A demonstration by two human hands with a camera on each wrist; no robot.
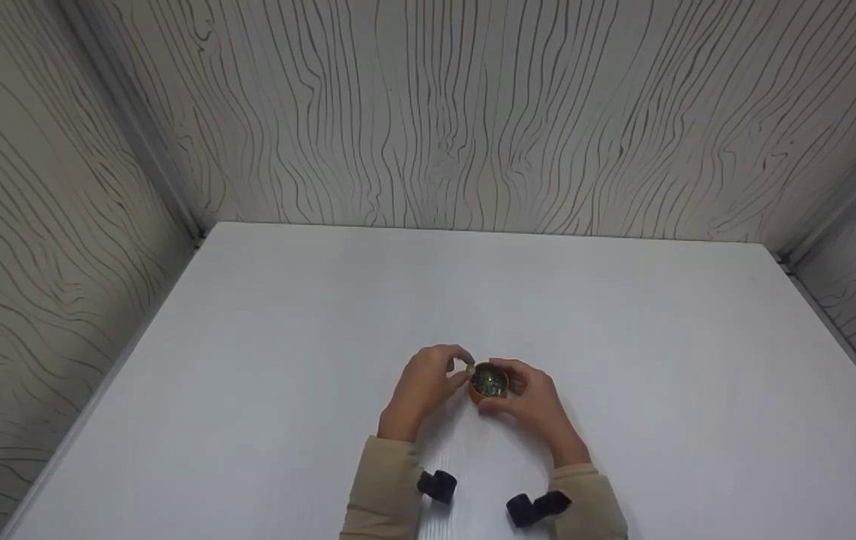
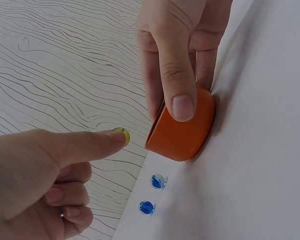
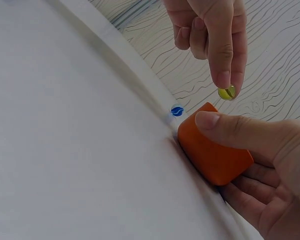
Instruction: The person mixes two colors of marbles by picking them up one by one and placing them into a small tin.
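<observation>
Between thumb and forefinger, my left hand (image 1: pixel 424 382) pinches a yellow-green glass marble (image 2: pixel 122 134), held just beside the rim of a small orange bowl (image 2: pixel 179 137). My right hand (image 1: pixel 536 399) grips that bowl from the right, thumb on the near side and fingers round the far side. The bowl stands on the white table. Its inside looks dark with green glints in the head view; what lies in it is too small to tell. Two blue swirled marbles, one nearer the bowl (image 2: pixel 158 181) and one farther off (image 2: pixel 146 207), lie on the table.
The white table (image 1: pixel 247 375) reaches back to a wood-grain patterned wall (image 1: pixel 443 112), with similar panels at left and right. Black camera mounts (image 1: pixel 439 486) stick out from both sleeved forearms over the table's near part.
</observation>
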